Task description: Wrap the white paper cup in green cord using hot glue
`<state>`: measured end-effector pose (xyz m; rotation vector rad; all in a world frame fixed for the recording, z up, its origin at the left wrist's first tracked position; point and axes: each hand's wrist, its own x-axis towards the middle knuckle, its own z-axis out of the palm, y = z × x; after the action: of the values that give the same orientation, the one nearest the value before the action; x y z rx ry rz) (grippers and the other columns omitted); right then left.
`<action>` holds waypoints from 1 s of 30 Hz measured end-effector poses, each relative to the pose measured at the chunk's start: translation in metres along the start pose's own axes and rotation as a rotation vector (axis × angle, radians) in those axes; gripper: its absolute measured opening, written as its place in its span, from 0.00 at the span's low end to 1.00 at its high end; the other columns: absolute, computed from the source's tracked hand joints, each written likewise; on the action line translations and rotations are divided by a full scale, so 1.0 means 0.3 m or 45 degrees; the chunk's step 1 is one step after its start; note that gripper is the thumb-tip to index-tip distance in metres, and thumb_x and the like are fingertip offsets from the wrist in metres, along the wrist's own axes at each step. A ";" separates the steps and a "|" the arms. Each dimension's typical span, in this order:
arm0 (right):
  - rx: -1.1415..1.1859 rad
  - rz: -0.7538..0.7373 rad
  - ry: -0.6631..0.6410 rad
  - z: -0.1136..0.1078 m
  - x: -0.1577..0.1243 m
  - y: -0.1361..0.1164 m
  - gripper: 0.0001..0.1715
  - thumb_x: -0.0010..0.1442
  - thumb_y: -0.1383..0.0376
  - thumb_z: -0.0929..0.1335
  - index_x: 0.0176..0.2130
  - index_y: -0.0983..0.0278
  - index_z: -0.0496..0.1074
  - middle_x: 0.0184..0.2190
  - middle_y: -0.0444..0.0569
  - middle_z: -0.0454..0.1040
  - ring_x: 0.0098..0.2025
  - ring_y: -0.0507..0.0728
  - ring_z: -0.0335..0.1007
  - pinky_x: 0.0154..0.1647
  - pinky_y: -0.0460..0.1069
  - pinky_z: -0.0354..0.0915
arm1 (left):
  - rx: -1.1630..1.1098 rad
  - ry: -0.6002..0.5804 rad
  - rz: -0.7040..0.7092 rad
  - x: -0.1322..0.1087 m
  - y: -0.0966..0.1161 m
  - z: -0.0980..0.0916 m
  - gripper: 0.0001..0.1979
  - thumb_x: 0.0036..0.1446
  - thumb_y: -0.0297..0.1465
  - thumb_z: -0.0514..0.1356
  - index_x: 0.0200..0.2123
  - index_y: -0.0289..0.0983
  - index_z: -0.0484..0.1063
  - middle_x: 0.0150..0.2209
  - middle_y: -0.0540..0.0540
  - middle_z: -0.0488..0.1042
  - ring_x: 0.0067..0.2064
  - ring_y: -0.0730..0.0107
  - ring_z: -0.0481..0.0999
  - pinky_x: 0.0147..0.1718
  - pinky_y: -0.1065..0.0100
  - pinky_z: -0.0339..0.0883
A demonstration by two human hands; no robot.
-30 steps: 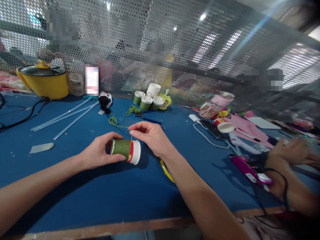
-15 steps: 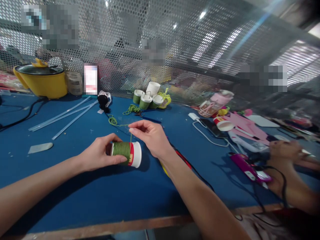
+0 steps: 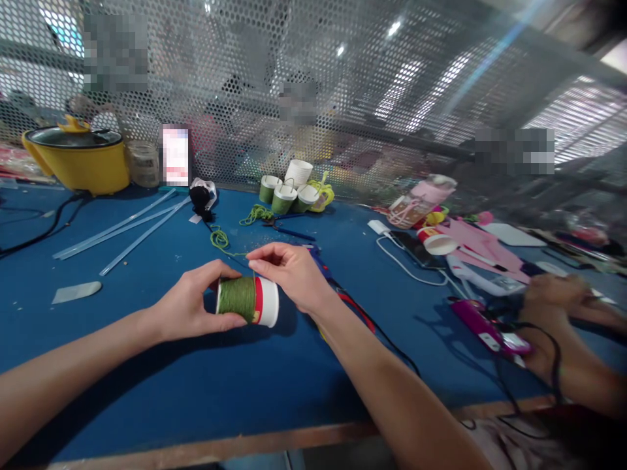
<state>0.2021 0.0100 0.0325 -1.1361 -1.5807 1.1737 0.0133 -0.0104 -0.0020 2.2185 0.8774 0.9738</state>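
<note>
My left hand [image 3: 196, 301] is wrapped round a paper cup [image 3: 267, 301] that lies on its side, its white rim facing right. Green yarn [image 3: 237, 297] is wound in close turns over much of the cup, and a red printed band shows beside the winding. Thumb and fingertips of my right hand [image 3: 294, 271] are pinched on the yarn strand just above the cup. From there the strand runs left to a loose coil of green yarn [image 3: 220, 239] on the blue table [image 3: 161, 385].
Several yarn-wrapped cups [image 3: 284, 196] stand at the back. Left are a yellow electric pot [image 3: 78, 160], a lit phone [image 3: 175, 155] and clear sticks [image 3: 122, 225]. A purple device [image 3: 482, 326] with cables lies right, near another person's hand [image 3: 553, 307].
My right hand has come down slightly toward the cup, and the strand between them is shorter. My left hand keeps its hold on the cup.
</note>
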 end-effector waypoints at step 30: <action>-0.145 0.014 -0.046 -0.003 -0.005 -0.002 0.05 0.47 0.68 0.70 0.29 0.65 0.74 0.27 0.44 0.75 0.29 0.51 0.69 0.34 0.48 0.65 | 0.240 0.045 0.346 -0.010 -0.008 -0.004 0.22 0.50 0.36 0.63 0.47 0.37 0.62 0.45 0.39 0.69 0.46 0.59 0.71 0.43 0.60 0.69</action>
<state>0.2033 0.0087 0.0332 -1.2043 -1.6890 1.1293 0.0100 -0.0110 -0.0042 2.5377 0.7199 1.0948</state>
